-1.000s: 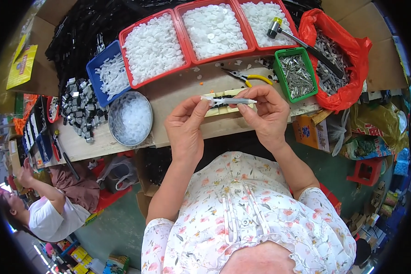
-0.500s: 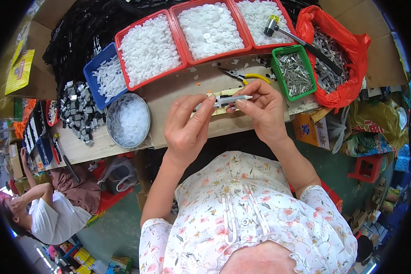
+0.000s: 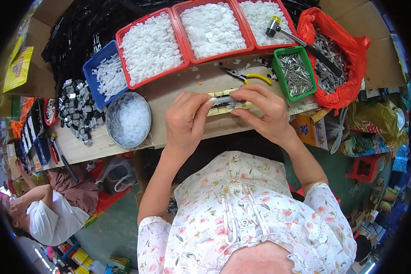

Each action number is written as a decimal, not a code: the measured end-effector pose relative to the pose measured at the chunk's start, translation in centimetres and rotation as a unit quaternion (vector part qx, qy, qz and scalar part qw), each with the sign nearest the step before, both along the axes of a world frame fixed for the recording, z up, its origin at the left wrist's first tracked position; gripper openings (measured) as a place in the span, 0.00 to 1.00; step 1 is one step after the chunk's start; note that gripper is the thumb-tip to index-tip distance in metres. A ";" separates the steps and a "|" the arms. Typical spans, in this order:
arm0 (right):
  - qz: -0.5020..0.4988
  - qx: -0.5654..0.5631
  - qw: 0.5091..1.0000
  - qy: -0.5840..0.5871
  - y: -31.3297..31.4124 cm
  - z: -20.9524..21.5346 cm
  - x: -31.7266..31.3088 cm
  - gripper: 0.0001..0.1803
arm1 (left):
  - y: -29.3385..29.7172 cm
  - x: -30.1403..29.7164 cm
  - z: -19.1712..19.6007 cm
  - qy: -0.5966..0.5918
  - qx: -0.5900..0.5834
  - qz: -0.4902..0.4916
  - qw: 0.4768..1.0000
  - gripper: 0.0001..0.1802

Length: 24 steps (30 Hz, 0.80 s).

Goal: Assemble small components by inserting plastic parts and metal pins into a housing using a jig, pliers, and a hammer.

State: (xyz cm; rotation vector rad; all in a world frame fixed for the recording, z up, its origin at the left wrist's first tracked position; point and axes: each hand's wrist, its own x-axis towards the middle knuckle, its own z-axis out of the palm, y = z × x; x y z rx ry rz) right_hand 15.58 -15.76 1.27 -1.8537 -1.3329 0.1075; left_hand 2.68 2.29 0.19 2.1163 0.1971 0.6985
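Observation:
Over a cream-coloured block fixture (image 3: pixel 245 104) at the table's front edge, I hold a slim grey and white part (image 3: pixel 222 101) level between both hands. My left hand (image 3: pixel 183 121) pinches its white end between thumb and fingers. At the other end, my right hand (image 3: pixel 266 108) is closed on the part with thumb and fingertips, which cover that end. Just beyond the hands lie pliers (image 3: pixel 256 76) with yellow handles. Left of my left hand stands a round metal bowl (image 3: pixel 147 119) of small translucent pieces.
Red trays (image 3: pixel 185 61) of white plastic pieces line the back. A blue tray (image 3: pixel 87 68), loose metallic blocks (image 3: pixel 80 109), a green tray (image 3: pixel 301 97) of metal pins and a red bag (image 3: pixel 358 68) flank them. A mallet (image 3: pixel 313 50) lies across bag and tray. Another person (image 3: pixel 54 214) sits at left.
My right hand has turned over the part, its fingers now reaching across from above. The part has come down closer to the fixture. My left hand keeps its pinch.

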 end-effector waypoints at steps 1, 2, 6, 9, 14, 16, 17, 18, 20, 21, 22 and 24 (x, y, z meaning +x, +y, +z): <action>-0.001 0.000 1.000 0.000 -0.1 0.0 0.1 0.24 | -0.1 0.1 0.0 0.000 0.000 -0.001 1.000 0.05; -0.008 0.001 0.999 -0.047 -0.2 -0.1 0.2 0.23 | -0.2 0.2 0.0 0.004 -0.002 -0.004 1.000 0.05; -0.011 -0.008 0.992 -0.127 -0.3 -0.2 0.5 0.20 | -0.6 0.6 -0.5 0.005 0.010 -0.010 1.000 0.05; 0.003 -0.027 0.993 -0.113 -0.6 -0.1 1.1 0.19 | -0.8 0.7 -0.8 -0.005 0.067 -0.014 0.998 0.06; 0.012 -0.062 0.993 -0.095 -1.1 -0.1 2.2 0.18 | -0.9 1.1 -1.3 0.001 0.112 -0.019 0.994 0.10; 0.011 -0.070 0.992 -0.101 -1.2 -0.1 2.5 0.17 | -0.8 1.0 -1.3 0.003 0.116 -0.015 0.993 0.11; 0.011 -0.092 0.991 -0.094 -1.3 -0.1 2.7 0.17 | -0.6 0.9 -1.5 0.011 0.121 -0.010 0.993 0.13; 0.012 -0.115 0.990 -0.087 -1.3 -0.1 2.9 0.17 | -0.5 0.8 -1.8 0.021 0.126 -0.005 0.992 0.15; 0.019 -0.127 0.987 -0.094 -1.3 -0.1 3.2 0.17 | -0.3 0.8 -2.4 0.019 0.141 -0.005 0.990 0.15; 0.025 -0.140 0.985 -0.102 -1.3 0.0 3.3 0.17 | -0.2 0.8 -2.7 0.016 0.155 -0.006 0.988 0.14; 0.026 -0.141 0.984 -0.102 -1.2 0.0 3.3 0.17 | -0.2 0.9 -2.9 0.016 0.154 -0.005 0.988 0.14; 0.033 -0.156 0.982 -0.100 -1.1 -0.1 3.4 0.17 | -0.2 0.9 -3.3 0.006 0.143 -0.010 0.990 0.12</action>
